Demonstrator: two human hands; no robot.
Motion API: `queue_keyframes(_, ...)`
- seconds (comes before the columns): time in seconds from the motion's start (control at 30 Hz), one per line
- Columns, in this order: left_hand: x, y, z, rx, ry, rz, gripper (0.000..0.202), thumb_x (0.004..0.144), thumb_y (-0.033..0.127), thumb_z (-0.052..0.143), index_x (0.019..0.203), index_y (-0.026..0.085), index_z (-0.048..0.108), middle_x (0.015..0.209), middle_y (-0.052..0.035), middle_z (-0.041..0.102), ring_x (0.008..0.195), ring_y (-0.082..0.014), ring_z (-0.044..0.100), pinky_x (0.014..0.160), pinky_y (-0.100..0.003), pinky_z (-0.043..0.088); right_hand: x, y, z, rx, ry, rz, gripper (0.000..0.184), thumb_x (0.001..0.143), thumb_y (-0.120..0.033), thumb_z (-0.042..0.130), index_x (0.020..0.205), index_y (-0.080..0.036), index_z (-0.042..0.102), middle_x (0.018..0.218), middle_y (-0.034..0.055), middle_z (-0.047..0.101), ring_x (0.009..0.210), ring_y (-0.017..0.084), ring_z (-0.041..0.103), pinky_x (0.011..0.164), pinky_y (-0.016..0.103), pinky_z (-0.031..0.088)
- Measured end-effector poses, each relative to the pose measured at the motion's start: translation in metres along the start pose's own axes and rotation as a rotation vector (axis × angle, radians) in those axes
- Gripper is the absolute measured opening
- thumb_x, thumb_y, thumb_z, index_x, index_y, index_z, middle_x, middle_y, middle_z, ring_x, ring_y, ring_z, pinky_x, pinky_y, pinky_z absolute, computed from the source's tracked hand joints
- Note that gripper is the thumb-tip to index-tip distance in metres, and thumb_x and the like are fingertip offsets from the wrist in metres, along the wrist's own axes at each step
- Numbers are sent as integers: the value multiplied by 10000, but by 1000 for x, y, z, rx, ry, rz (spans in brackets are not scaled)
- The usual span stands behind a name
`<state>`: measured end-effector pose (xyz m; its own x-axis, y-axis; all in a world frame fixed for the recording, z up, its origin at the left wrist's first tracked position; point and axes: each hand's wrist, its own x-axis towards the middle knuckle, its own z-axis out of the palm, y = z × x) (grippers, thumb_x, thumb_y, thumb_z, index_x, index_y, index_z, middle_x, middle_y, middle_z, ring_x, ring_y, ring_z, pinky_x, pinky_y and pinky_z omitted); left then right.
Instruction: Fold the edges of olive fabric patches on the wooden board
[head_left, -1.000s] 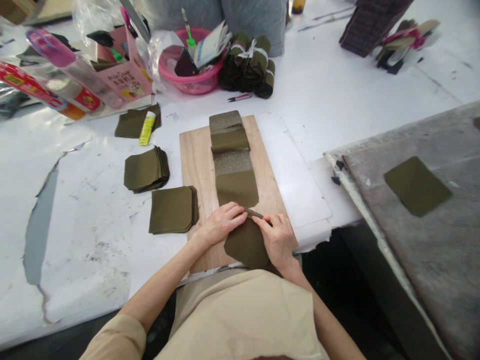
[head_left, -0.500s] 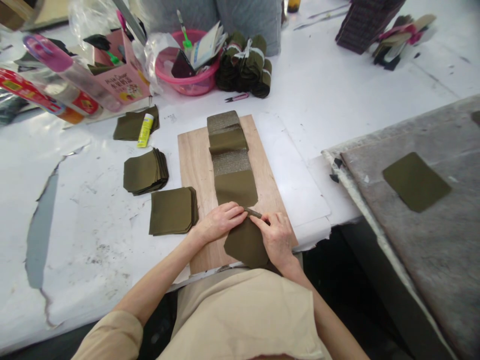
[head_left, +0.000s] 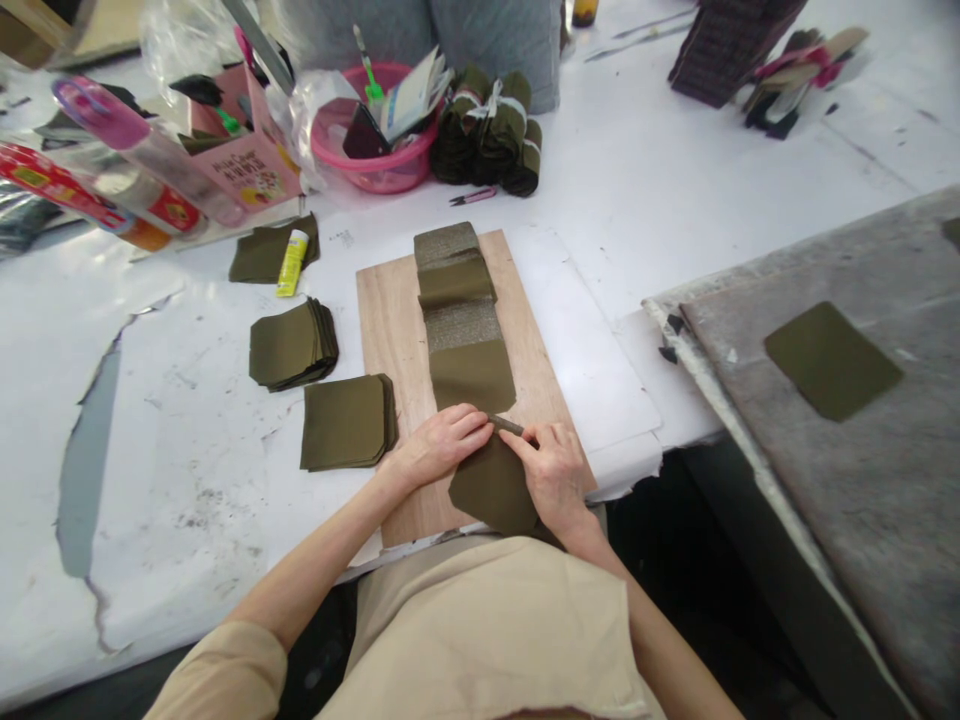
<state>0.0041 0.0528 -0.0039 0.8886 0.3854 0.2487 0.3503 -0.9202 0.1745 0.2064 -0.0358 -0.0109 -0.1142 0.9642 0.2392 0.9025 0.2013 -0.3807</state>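
An olive-green fabric piece [head_left: 491,488] with cut corners lies at the near end of a wooden board [head_left: 390,330], its far edge turned over into a narrow fold. My left hand [head_left: 448,445] has its fingers pressed together on the left end of that fold. Close beside it, my right hand [head_left: 556,472] pinches the fold between thumb and fingers. Part of the fabric is hidden under my right hand. Farther up the board lies a row of overlapping olive pieces [head_left: 472,372], some showing a speckled grey side.
Left of the board sit two stacks of olive pieces [head_left: 345,422] and a yellow tube [head_left: 292,262] on more fabric. Behind are a pink basket [head_left: 375,175], tied fabric rolls [head_left: 499,120] and small snips [head_left: 474,196]. A grey-covered surface [head_left: 750,420] stands at right, holding one olive piece [head_left: 832,360].
Both hands keep their place and hold on the folded edge. The view has shifted very slightly; nothing else has visibly moved.
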Motion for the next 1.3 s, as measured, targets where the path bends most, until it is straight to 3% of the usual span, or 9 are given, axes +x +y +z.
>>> queue_keyframes(0.37,-1,4,-2,50,-51,-21,233,978,146,402,1133,120,573,1077,-126,622,1016,-214,574,862,-378,554,-1,-2,0,-47,-13,-14,240,941,-227,565,1118,-329,689,876,27,591,841,176,443,744,336,290)
queue_keyframes(0.63,-22,4,-2,87,-44,-143,287,982,163,390,1224,136,541,1138,-131,601,1084,-228,556,913,-407,539,-1,-1,1,-45,-32,-13,268,930,-205,575,1139,-333,681,892,35,585,862,187,448,753,338,310)
queue_keyframes(0.87,-14,34,-7,71,42,-347,336,979,145,384,1292,143,503,1176,-129,593,1160,-241,524,973,-420,503,0,-1,2,-36,-34,-15,274,932,-200,568,1149,-329,674,892,36,587,856,187,448,757,341,311)
queue_keyframes(1.07,-6,45,9,101,-44,-327,335,956,145,449,1280,88,511,1190,-152,588,1149,-265,519,968,-429,480,0,1,-2,7,-21,3,236,906,-217,611,1104,-318,692,879,20,612,852,185,460,765,328,324)
queue_keyframes(1.3,-8,43,6,119,-59,-319,357,954,155,455,1306,142,513,1187,-131,593,1151,-262,517,958,-418,465,0,15,-9,56,25,-11,141,911,-266,613,982,-301,729,824,10,631,849,169,490,763,320,332)
